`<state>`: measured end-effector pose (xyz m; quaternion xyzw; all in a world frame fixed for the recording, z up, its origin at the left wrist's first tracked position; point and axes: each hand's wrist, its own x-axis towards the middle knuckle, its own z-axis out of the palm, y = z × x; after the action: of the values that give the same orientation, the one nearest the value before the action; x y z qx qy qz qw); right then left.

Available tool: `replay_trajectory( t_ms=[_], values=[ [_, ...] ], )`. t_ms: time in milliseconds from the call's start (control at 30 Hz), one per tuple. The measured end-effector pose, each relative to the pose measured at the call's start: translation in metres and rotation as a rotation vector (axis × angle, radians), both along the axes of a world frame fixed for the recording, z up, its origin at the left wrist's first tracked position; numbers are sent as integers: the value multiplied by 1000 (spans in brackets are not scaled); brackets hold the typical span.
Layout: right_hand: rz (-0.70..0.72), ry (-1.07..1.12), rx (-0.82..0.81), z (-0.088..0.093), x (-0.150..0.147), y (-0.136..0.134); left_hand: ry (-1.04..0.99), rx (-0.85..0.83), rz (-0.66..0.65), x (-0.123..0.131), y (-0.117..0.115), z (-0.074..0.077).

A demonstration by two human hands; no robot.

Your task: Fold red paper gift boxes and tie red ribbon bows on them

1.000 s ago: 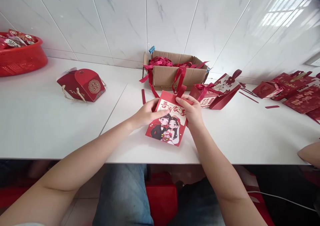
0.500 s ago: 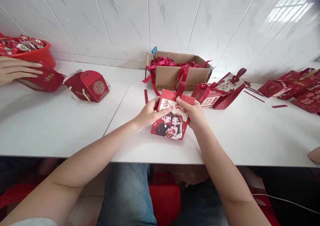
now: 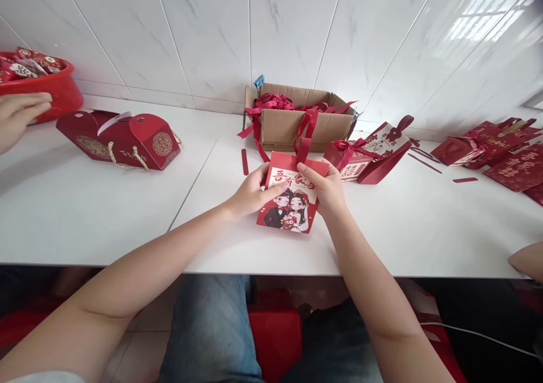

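Paper is being pinched from both sides in the head view: the left hand [image 3: 250, 193] and the right hand [image 3: 326, 190] are each keeping a closed grip on the upper part of a red paper bag [image 3: 288, 216]. The thumbs are lying across its front. The bag is resting tilted on the white worktop [image 3: 85, 213], just in front of the cardboard box [image 3: 284, 129] of red ribbons, and one ribbon [image 3: 303, 145] is looping at its top edge. Since a second ago the bag is barely shifting, so the work at its mouth is still going on. At far left a co-worker's hand [image 3: 19, 114], having set a second red box [image 3: 82, 134] right against the rope-handled gift box [image 3: 148, 140], is drawing back towards the red basket [image 3: 51, 91]. The bag is showing a cartoon bride and groom under red Chinese characters, partly covered by the thumbs, seemingly 吾家有喜. The gift box is carrying a round gold double-happiness seal, and the cardboard box's print is too small to read.
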<state>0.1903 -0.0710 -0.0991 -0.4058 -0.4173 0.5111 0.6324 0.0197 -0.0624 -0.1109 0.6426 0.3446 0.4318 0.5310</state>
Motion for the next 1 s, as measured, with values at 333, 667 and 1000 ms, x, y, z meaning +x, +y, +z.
replay_trajectory(
  t_ms=[333,667,1000],
  values=[
    [-58,-98,73,-4,0,2,48,53,17,1,3,-1],
    [175,-742,202,-14,21,17,266,363,264,-14,33,-14],
    [-347,-834,-195,-10,83,34,383,523,549,-28,45,-12]
  ],
)
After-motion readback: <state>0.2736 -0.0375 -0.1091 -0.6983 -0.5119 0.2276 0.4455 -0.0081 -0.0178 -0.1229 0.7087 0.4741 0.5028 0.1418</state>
